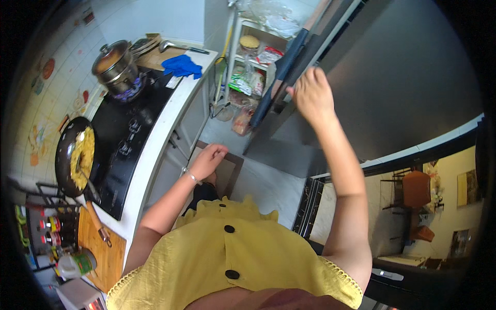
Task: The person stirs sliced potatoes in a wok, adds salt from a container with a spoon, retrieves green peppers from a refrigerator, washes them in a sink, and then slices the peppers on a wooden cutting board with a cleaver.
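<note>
My right hand (314, 95) is at the edge of a large dark grey door (391, 89), apparently a refrigerator's. Its fingers bend over that edge, and the fingertips are partly hidden. Blur covers the door's lower part near the hand. My left hand (209, 157), with a bracelet (192, 176) at the wrist, hangs in front of the white counter's cabinets (186, 120). Its fingers are loosely curled, and nothing shows in them.
A lidded metal pot (116, 71) stands over a lit flame on the black gas hob (145, 116). A wok (64, 155) holds yellow food and a spatula (91, 188). A blue cloth (182, 66) lies on the counter. Bagged goods fill a white shelf (234, 42). Bottles stand beside a wooden board (110, 267).
</note>
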`<state>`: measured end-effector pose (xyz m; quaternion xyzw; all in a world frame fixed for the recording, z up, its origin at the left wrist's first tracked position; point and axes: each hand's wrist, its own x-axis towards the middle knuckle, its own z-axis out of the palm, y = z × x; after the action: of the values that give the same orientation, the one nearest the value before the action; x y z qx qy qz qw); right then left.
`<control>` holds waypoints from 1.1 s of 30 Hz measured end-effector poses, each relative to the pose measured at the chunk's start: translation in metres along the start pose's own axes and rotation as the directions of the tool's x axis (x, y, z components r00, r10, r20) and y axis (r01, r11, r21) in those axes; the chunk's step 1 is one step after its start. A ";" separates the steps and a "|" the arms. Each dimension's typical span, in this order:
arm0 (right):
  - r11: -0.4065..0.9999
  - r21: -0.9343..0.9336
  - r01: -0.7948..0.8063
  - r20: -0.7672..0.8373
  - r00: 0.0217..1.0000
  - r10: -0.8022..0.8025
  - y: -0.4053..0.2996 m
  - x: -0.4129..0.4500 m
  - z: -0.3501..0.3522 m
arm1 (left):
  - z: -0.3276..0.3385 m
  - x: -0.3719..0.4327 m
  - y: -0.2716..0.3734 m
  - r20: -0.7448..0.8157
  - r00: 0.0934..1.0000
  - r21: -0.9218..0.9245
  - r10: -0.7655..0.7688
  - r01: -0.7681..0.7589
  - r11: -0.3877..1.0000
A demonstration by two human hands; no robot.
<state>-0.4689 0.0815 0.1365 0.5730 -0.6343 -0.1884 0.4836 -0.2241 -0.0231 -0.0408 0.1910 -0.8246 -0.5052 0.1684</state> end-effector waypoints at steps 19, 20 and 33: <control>-0.098 0.353 -0.931 -0.386 -0.240 0.891 -0.088 -0.181 -0.222 | 0.106 0.255 0.165 0.249 0.844 -0.539 0.476 -0.287 0.792; -0.160 0.313 -0.936 -0.438 -0.292 0.850 -0.083 -0.179 -0.219 | 0.109 0.271 0.178 0.379 0.850 -0.618 0.367 -0.064 0.784; -0.245 -0.023 -0.969 -0.586 -0.185 0.789 -0.061 -0.320 -0.242 | 0.189 0.372 0.215 0.328 0.934 -0.945 -0.142 0.324 -0.053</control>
<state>-0.2750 0.4315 0.0724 -0.2250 -0.6671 0.1962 0.6825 -0.6684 0.0314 0.1020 0.1197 -0.1867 -0.9687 0.1113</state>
